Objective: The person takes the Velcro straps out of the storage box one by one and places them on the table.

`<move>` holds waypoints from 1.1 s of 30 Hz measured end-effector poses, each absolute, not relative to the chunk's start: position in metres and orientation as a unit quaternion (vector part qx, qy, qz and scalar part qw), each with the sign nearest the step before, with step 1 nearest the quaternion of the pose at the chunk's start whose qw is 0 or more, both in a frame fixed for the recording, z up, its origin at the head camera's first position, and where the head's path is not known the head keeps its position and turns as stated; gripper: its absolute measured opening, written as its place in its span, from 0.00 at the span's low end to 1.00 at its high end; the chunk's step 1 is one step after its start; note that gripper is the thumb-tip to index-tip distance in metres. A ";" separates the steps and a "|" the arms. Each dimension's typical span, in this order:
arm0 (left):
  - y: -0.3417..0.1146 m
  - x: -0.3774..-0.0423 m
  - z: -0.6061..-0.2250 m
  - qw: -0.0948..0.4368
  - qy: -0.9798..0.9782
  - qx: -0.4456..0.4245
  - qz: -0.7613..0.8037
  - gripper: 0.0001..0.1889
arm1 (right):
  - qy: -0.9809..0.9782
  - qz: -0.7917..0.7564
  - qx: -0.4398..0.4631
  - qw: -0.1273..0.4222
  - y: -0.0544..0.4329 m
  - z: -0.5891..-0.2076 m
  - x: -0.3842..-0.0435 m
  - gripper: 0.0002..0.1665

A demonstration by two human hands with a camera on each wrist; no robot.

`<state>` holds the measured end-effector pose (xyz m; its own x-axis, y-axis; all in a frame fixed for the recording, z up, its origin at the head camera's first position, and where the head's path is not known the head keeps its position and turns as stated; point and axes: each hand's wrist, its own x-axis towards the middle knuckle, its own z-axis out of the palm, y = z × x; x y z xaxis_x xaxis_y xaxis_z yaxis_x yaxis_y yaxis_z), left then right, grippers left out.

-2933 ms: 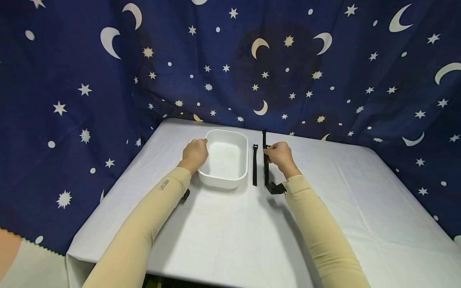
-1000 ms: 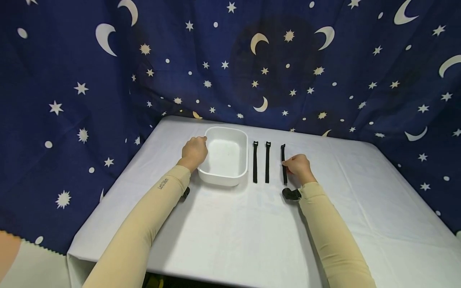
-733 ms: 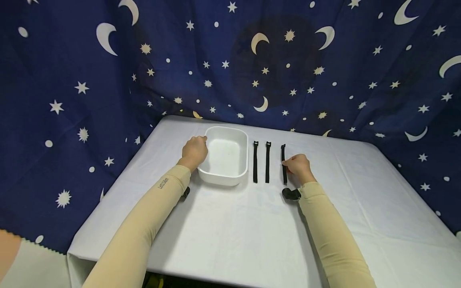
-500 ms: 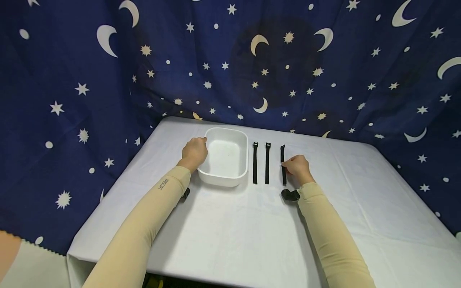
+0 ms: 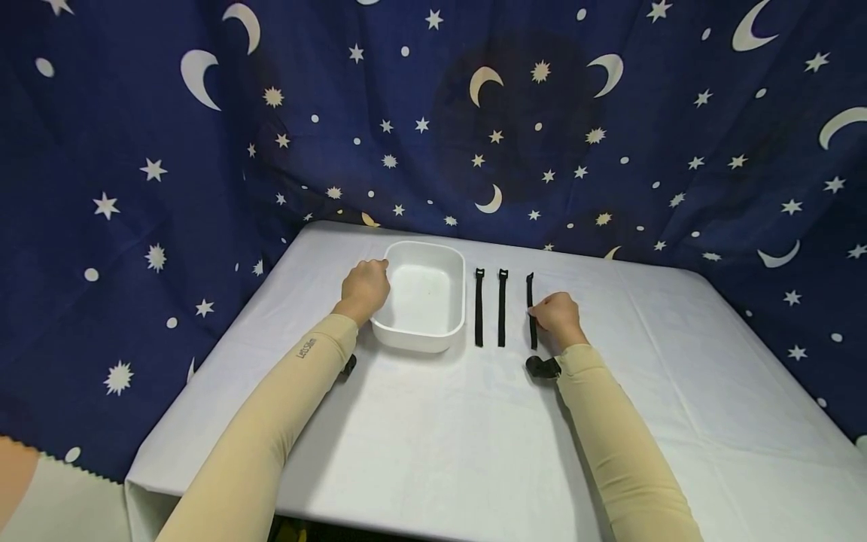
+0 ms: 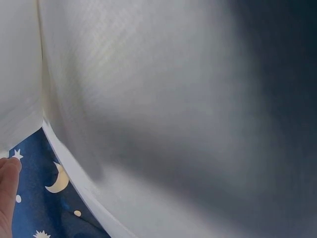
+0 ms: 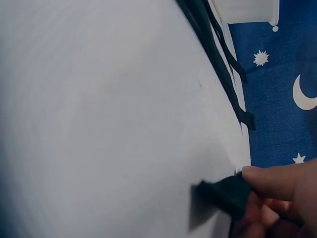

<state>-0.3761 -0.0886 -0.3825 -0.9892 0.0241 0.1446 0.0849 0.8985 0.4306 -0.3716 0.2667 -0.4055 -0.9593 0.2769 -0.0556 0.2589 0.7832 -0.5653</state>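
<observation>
A white rectangular tub (image 5: 427, 297) stands on the table with nothing inside. At its left rim, my left hand (image 5: 366, 290) grips the side; the left wrist view shows only a bit of that hand (image 6: 7, 193) beside the white wall. To the right of the tub lie two black hook-and-loop cable ties (image 5: 479, 309), side by side and slotted ends away from me. My right hand (image 5: 558, 312) pinches a third cable tie (image 5: 530, 290) about midway along. Seen from the right wrist, thumb and fingers hold this tie (image 7: 228, 196) close over the cloth.
White cloth covers the table (image 5: 420, 429). A dark blue curtain (image 5: 515, 150) with moons and stars hangs behind and to the left. A black wrist camera (image 5: 542, 367) sticks out under my right wrist.
Since the oldest frame, my right hand has moved right from the middle tie, which now lies flat, and holds the third tie. During the last second both hands stay nearly still.
</observation>
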 end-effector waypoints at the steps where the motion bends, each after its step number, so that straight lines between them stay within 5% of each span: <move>1: -0.089 -0.376 -0.383 0.068 -0.972 -0.028 -0.224 0.21 | -0.945 0.295 -0.142 0.017 0.267 -0.406 -0.371 0.14; 33: -0.100 -0.379 -0.388 0.070 -0.980 -0.060 -0.176 0.20 | -0.942 0.318 -0.091 0.056 0.260 -0.388 -0.358 0.21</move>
